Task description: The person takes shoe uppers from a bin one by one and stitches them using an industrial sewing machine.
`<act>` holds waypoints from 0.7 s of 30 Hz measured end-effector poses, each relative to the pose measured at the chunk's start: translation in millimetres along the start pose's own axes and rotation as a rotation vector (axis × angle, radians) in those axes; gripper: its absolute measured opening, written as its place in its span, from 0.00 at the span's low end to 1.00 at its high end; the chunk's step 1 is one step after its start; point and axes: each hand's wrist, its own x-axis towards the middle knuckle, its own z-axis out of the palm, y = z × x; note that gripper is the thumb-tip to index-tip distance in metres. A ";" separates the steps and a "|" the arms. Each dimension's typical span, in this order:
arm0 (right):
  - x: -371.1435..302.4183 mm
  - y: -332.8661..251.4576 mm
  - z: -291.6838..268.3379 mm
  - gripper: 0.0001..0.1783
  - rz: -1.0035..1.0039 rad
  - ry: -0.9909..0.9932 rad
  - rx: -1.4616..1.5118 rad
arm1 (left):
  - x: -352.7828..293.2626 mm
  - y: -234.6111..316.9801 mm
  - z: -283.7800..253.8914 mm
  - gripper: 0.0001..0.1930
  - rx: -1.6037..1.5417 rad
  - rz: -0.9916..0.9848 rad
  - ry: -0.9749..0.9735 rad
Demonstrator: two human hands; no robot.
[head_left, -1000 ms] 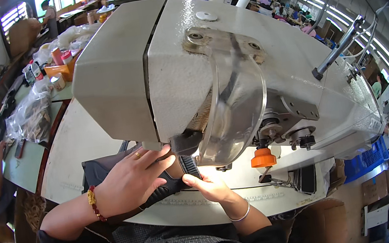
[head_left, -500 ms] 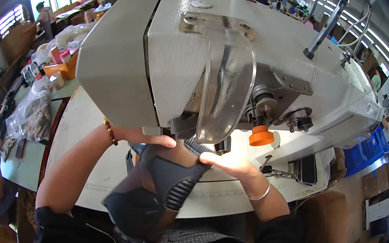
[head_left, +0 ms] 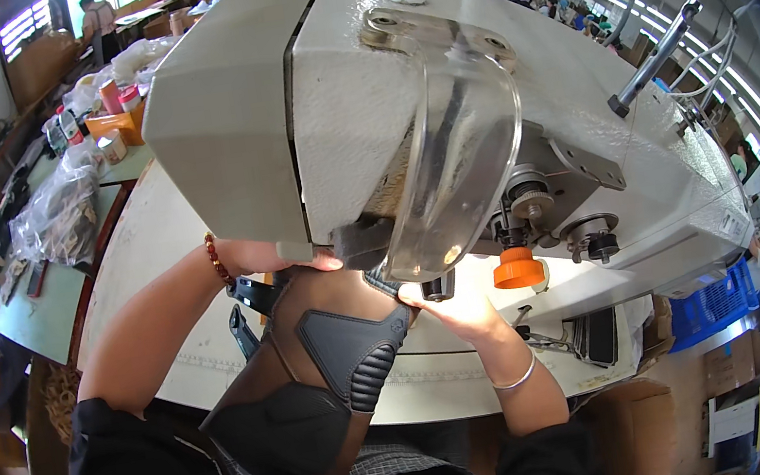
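Note:
A brown and black piece that looks like a boot upper [head_left: 342, 341], with a ribbed black panel on one side, slants from under the sewing machine head [head_left: 232, 132] down toward my lap. My left hand [head_left: 277, 255], a beaded bracelet at its wrist, grips the far edge; its thumb shows, while the machine hides part of the fingers. On the opposite edge my right hand [head_left: 460, 312] pinches the upper with its thumb on top. Dark straps with buckle-like ends [head_left: 244, 332] stick out on the left. The machine head and clear guard [head_left: 452, 158] hide the needle area.
An orange knob [head_left: 517, 268] sits low on the machine, right of my hands. A dark phone-like slab [head_left: 596, 338] lies on the white table [head_left: 166, 319] at right. Plastic bags [head_left: 57, 212] and an orange box [head_left: 118, 127] occupy the bench at left. A blue crate [head_left: 710, 311] stands far right.
The upper has turned a little, and its lower end has settled so the ribbed panel faces up more fully. The straps at its left now show clearly. Both hands keep hold.

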 end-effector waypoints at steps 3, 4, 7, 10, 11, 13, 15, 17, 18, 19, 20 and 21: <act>3.5 8.7 -4.9 0.12 0.002 0.012 0.110 | 2.0 -9.3 3.5 0.21 0.014 0.151 0.017; 4.8 10.7 -5.6 0.11 -0.012 -0.034 0.174 | 5.7 -14.5 5.0 0.19 -0.060 0.184 0.070; 7.4 2.4 -3.0 0.10 0.181 -0.116 0.859 | 22.7 -39.3 10.6 0.14 -0.298 0.292 0.250; 1.4 7.3 1.2 0.11 -0.046 0.008 0.225 | 37.8 -57.8 4.6 0.12 -0.457 0.361 0.369; 2.1 13.1 0.2 0.11 -0.045 0.009 0.226 | 41.4 -56.6 -6.5 0.13 -0.023 0.590 0.391; 2.7 20.4 -1.4 0.12 -0.157 -0.086 0.479 | 43.1 -59.5 -14.2 0.14 0.424 0.799 0.398; 1.1 15.8 -0.2 0.12 -0.100 -0.042 0.413 | 41.8 -59.0 -17.3 0.14 0.450 0.797 0.390; -0.6 14.9 0.5 0.13 -0.045 0.002 0.345 | 42.5 -55.1 -18.8 0.14 0.478 0.797 0.382; -2.0 16.0 1.3 0.13 -0.145 -0.021 0.320 | 42.1 -51.7 -21.0 0.14 0.493 0.799 0.379; -2.6 16.4 2.4 0.14 -0.245 -0.043 0.295 | 41.6 -49.4 -19.5 0.14 0.508 0.801 0.376; -1.4 14.3 3.4 0.14 -0.250 -0.040 0.294 | 43.1 -44.5 -20.4 0.14 0.524 0.804 0.374; 0.2 11.0 5.2 0.14 -0.226 0.010 0.131 | 44.3 -39.6 -20.8 0.15 0.541 0.807 0.371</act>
